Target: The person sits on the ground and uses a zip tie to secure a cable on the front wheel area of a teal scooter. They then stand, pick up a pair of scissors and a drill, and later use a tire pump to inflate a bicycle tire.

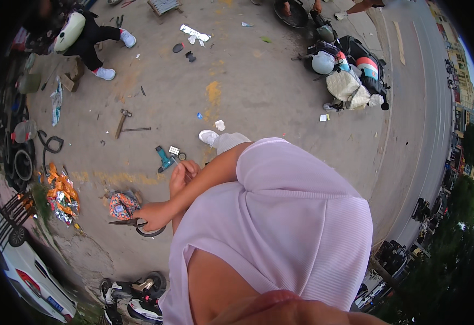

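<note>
My right hand (147, 215), reaching across my body, grips large black scissors (126, 222) low on the left. Behind that forearm, my left hand (184, 174) is curled around a thin, pale object (176, 161), too small to identify clearly. Just beyond it on the pavement lie a teal cordless drill (165, 160) and a small light gridded item (174, 150). A colourful patterned bundle (122, 205) rests beside the scissors. Farther off are a hammer (120, 124) and a thin metal rod (136, 129). My white shoe (207, 136) shows above my arm.
Another person (88, 43) stands upper left; other people's hands (316, 7) are at a black basin (291, 13). A loaded scooter (350, 76) stands upper right beside a road (421, 108). Crumpled foil (62, 192), tyres (23, 163), a white car (34, 276) and a motorbike (134, 298) line the left.
</note>
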Tool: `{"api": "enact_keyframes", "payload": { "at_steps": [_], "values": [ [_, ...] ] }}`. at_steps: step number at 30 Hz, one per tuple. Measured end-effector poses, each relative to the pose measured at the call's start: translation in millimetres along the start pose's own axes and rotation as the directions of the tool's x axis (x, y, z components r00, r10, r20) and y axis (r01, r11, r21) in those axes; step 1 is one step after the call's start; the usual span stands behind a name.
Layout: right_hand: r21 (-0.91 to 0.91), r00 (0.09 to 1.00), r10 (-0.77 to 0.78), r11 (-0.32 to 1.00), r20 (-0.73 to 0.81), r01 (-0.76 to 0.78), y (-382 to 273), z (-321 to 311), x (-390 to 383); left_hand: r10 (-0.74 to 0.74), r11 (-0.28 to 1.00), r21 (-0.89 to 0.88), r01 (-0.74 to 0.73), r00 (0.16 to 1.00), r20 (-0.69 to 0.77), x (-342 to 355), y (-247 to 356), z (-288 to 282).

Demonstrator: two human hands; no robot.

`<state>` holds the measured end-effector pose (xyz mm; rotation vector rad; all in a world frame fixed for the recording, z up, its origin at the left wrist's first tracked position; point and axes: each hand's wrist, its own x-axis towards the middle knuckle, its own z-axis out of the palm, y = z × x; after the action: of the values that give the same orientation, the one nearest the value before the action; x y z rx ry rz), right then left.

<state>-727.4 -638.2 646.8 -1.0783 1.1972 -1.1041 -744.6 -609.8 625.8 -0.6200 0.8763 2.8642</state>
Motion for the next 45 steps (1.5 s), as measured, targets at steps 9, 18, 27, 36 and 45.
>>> {"api": "enact_keyframes", "payload": {
  "at_steps": [9,18,27,36,45],
  "values": [
    [-0.015,0.998,-0.009,1.000,-0.055,0.008,9,-12,13,-0.097,0.992,-0.077,0.103,0.993,0.068,16,3,-4],
    [0.065,1.000,-0.013,0.998,-0.002,0.013,-8,-11,18,-0.104,0.995,-0.003,0.104,0.994,-0.032,9,19,-2],
    [0.056,0.999,-0.023,0.998,0.027,0.021,16,-16,21,-0.096,0.982,-0.180,0.057,0.971,-0.218,15,-7,-46],
    [-0.388,0.972,0.231,0.901,0.051,-0.194,154,-35,39,-0.242,0.734,-0.617,-0.283,0.740,-0.628,-66,-157,-219],
    [-0.726,0.865,0.332,0.686,0.376,0.052,289,31,9,-0.287,0.644,-0.591,-0.485,0.563,-0.775,-79,-215,-289]
  ]
}}
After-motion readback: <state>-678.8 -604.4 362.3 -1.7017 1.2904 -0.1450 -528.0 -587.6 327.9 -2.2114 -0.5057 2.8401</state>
